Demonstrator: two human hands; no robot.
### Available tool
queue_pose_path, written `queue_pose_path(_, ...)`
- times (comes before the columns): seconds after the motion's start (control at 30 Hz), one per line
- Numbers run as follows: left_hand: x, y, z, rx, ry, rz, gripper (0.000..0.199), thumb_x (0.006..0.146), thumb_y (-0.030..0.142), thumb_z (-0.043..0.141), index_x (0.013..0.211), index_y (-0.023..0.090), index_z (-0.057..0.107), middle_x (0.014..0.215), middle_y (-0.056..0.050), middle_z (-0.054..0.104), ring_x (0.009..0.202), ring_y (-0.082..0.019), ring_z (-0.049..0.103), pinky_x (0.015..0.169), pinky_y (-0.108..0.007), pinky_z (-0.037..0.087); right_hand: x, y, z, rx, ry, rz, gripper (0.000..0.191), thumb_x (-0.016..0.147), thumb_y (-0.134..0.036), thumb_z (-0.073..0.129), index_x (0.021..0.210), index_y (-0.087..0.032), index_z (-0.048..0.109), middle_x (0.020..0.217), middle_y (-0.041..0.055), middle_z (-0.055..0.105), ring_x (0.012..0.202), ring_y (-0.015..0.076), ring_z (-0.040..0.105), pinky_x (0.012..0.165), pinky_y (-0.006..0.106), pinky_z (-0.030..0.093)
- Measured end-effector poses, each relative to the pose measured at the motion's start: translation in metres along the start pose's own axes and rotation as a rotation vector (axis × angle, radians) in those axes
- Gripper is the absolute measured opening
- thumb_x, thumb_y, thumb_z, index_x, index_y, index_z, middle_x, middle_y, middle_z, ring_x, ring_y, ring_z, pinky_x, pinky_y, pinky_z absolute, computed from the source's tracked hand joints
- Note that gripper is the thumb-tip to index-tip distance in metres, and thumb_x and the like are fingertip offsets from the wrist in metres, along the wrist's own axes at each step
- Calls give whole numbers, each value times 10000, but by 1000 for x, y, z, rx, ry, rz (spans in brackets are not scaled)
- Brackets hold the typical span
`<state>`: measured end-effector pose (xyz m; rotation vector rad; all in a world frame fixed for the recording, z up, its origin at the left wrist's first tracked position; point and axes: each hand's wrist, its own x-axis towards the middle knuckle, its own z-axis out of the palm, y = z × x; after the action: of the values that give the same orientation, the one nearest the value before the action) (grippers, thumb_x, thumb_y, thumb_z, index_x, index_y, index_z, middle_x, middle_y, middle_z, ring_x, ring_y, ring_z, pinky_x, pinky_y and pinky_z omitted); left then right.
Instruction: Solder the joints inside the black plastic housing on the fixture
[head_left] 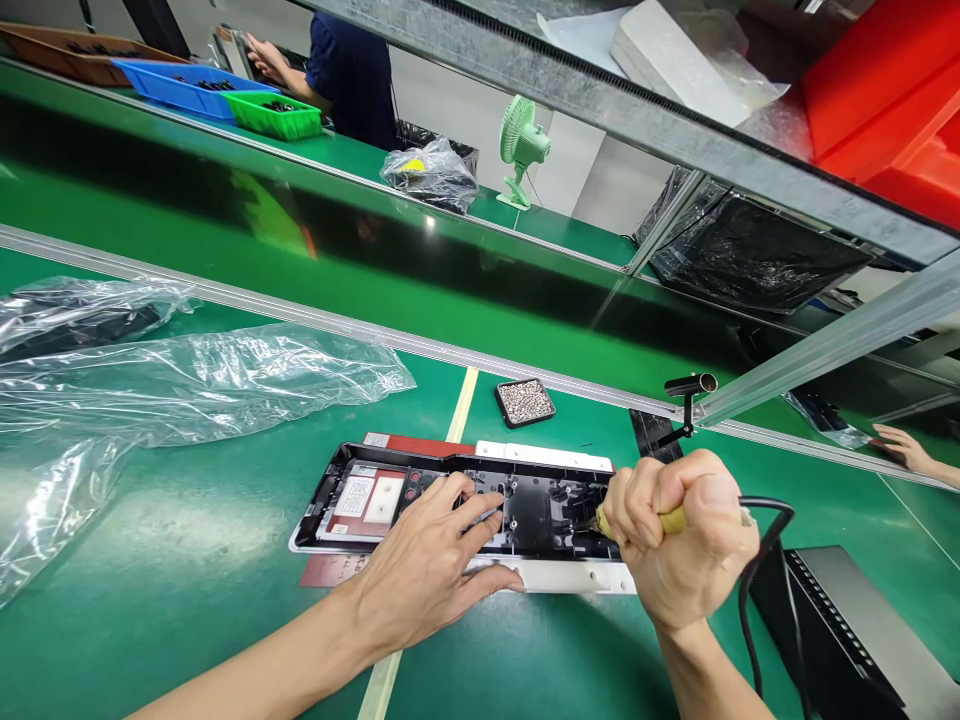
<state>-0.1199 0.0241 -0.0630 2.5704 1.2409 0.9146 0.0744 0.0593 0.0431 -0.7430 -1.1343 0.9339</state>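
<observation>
1. The open plastic housing (480, 505) lies flat on the green counter (187, 560), just in front of me, with its black inside facing up and its white rim showing along the near and far edges. It sits on a dark red mat (330, 570) that peeks out at the near left corner.

2. My left hand (427, 560) is spread flat, palm down, with the fingers pressing on the housing's middle and the thumb along its near rim. It grips nothing; I judge it is there to pin the housing so it cannot slide.

3. My right hand (679, 545) is closed in a tight fist around the yellow handle of a powered screwdriver (671, 520). The tool's tip points left into the right end of the housing. A black cable (757, 580) loops from the handle's back end down past my wrist.

4. A small black tray of screws (525, 402) sits just beyond the housing, near enough for a short reach.

5. Crumpled clear plastic bags (180, 385) lie to the left, well apart from the housing.

6. A dark flat case (847, 630) rests at the near right.

7. Far off, beyond the conveyor belt (300, 240), another person (352, 70) works near a blue bin (176, 85) and a green bin (274, 115); a small green fan (521, 145) stands further right. Someone else's hand (904, 445) shows at the right edge.
</observation>
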Motion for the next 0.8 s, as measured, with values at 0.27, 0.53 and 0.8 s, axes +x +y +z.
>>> queue_pose_path(0.27,0,-1,1,1,-1,-1,465,967,538,653,1126,104,704,1249,-123,672,1034,-315,542,811,-504,557,0,0,1,8,8,14,381,961,-346,580,631,-196,463,440,-62,327,374,83,295,344,186,298)
queue_pose_path(0.53,-2,-1,3,1,-3,-6,464,957,525,679,1140,100,710,1243,-130,686,1042,-311,553,824,-511,560,1,0,1,22,9,18,381,960,-348,590,630,-195,477,437,-60,341,374,84,302,346,188,303)
queue_pose_path(0.8,-2,-1,3,-5,28,14,423,960,491,691,1131,105,721,1260,-129,695,1027,-320,551,804,-498,555,0,2,-2,21,-25,-5,374,988,-356,556,660,-197,472,451,-62,349,389,76,302,356,170,304)
